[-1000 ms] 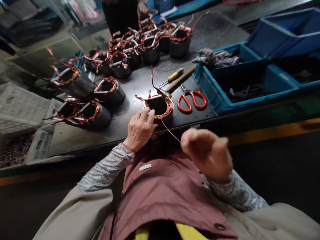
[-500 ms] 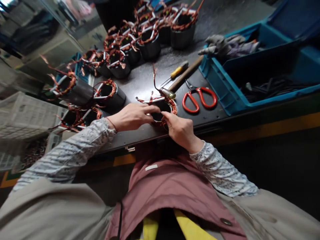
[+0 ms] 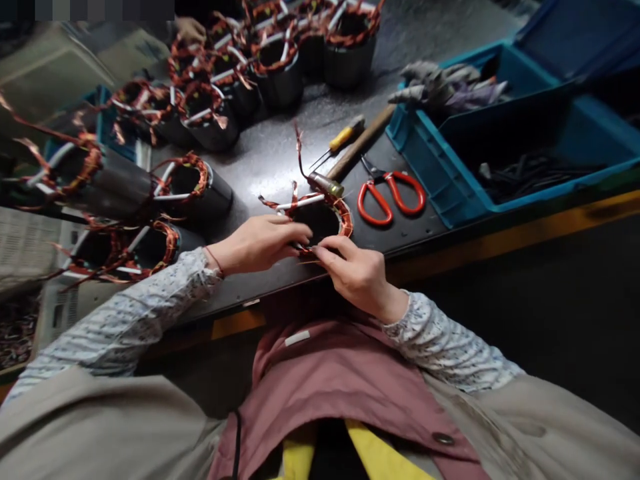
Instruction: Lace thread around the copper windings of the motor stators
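A motor stator (image 3: 345, 217), its copper winding ringed at the top and a white sleeve across the far rim, stands at the bench's near edge. My left hand (image 3: 265, 241) grips its near left rim with curled fingers. At the near rim, my right hand (image 3: 357, 270) is closed in a pinch beside the left fingertips. What it pinches is too small to make out, though a thin strand shows below the fingers. Right of the stator lie red-handled scissors (image 3: 376, 203). A hammer (image 3: 363, 143) and a yellow-handled screwdriver (image 3: 343, 138) lie behind it.
Several more wound stators (image 3: 277, 77) stand at the back and left of the bench (image 3: 265, 163). A blue bin (image 3: 425, 157) with dark pieces inside sits at the right, grey gloves (image 3: 450, 87) on its edge. Another person's hand (image 3: 190, 30) shows at the back left.
Both hands have moved slightly down toward the stator's near rim, uncovering more of its opening. The view has shifted, and another person's hand has come into sight at the back.
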`<state>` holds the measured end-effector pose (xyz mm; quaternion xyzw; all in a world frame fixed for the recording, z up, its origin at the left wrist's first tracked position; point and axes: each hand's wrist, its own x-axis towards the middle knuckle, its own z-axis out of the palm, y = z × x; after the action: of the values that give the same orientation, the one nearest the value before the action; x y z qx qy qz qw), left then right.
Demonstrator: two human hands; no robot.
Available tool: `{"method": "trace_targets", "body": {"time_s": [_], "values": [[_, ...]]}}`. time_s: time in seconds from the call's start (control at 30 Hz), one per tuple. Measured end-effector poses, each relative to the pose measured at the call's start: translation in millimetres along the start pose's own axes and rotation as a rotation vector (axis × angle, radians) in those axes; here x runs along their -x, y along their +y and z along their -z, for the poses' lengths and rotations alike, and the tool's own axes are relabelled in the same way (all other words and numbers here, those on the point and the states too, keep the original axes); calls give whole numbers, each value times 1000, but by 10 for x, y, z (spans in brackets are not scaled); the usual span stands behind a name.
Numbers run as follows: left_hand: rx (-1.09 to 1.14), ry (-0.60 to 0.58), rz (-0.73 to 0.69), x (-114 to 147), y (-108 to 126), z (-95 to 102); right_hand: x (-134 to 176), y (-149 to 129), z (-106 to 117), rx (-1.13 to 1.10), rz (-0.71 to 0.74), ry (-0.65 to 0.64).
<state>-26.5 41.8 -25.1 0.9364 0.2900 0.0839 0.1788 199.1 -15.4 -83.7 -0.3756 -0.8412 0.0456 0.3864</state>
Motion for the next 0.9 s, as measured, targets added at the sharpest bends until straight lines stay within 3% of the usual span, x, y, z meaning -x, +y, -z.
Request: {"method": "trace_targets", "body": {"time_s": [0.13,0.23,0.33,0.4,0.5,0.6,0.73,0.9], "values": [[-129,-83,-148,-65,-81,45,-7,81,-79,-11,65,-5],[-140,55,-153,-60,-70,-86,-109,295,-108,-59,102,-57],[-155,244,-42,-34,36,-284,-236,526,-45,-160,164,-115],[-168,333,56,-30,134,-384,-259,578,80,-226,137,-68],[-166,387,177,-52,279,-447,-113,416,343,-208,-32,42],[-150,390,270,-87,391,-451,185,117,514,-91,-89,11],[-108,383,309,-120,470,-456,449,-65,476,58,-78,-100],[-26,396,252,-130,509,-425,405,22,412,83,-105,-156]]}}
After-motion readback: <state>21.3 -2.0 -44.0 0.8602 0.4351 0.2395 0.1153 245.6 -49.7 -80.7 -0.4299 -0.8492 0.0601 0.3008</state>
